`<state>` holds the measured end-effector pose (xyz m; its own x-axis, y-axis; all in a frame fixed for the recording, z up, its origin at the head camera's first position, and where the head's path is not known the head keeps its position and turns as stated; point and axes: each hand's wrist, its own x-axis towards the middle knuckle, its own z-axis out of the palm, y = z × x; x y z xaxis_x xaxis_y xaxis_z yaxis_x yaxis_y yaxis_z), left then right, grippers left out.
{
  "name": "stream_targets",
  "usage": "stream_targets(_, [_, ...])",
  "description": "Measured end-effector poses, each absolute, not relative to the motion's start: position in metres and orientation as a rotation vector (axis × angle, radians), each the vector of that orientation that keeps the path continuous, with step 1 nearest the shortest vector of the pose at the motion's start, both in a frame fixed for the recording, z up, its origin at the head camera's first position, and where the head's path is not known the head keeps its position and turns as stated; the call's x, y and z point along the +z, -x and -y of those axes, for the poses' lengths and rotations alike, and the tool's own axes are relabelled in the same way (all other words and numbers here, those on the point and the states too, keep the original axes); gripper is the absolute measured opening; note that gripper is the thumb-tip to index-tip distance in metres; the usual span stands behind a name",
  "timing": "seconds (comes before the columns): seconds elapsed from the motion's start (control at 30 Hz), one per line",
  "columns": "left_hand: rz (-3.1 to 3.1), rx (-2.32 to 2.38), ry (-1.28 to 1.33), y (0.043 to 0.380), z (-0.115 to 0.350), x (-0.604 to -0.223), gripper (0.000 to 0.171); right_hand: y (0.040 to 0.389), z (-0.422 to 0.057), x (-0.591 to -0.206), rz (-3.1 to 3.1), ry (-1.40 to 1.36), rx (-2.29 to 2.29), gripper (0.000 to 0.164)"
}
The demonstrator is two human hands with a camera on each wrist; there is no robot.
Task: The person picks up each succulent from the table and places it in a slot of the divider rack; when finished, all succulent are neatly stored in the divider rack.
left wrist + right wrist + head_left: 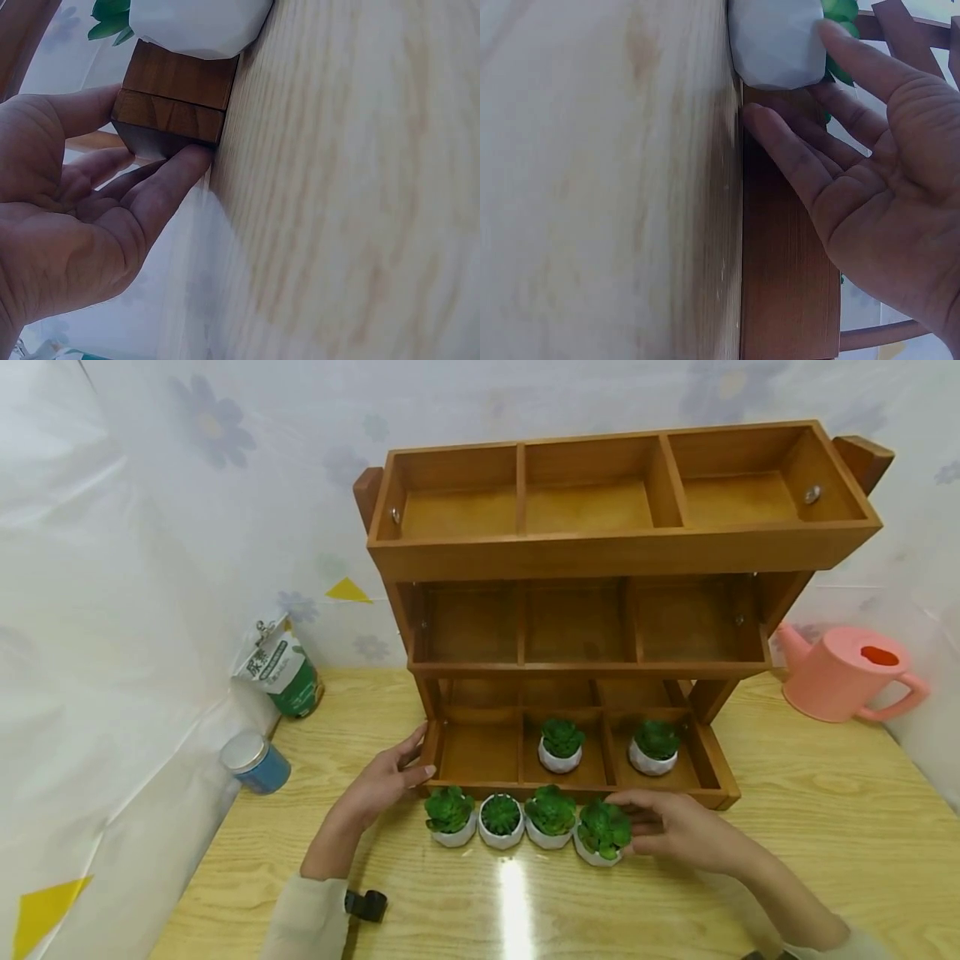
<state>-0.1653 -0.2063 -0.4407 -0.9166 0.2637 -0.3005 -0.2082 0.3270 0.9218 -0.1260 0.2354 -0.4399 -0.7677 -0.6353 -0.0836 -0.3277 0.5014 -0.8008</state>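
The left fingers (408, 746) touch the left end of the bottom tier (480, 748) of the shelf (615, 556). The right fingers (634, 799) lie at the right side of an end plant (602, 833); leftward of them, three row plants (501, 818) line the surface (427, 893) before the shelf. Behind the right fingers, a right-compartment plant (656, 745) and a middle-compartment plant (561, 743) sit in the bottom tier. Left of the left fingers stands a tin (258, 764), a pouch (283, 672) behind it. Well right of the right fingers, farther back: a watering can (836, 672).

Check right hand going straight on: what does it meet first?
The rightmost front-row green succulent in a white faceted pot; the right hand seems to touch it, though exact contact is unclear.
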Motion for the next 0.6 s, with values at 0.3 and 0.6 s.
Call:
stream_targets(0.3, [-2.194,1.624,-0.062,0.165,0.206,-0.442,0.074,0.126,-0.23,-0.443,-2.361,0.831,-1.155,0.072])
stream_targets(0.6, [-2.199,1.618,-0.06,0.165,0.207,-0.444,0.073,0.124,-0.224,-0.442,-2.433,0.848,-1.065,0.072])
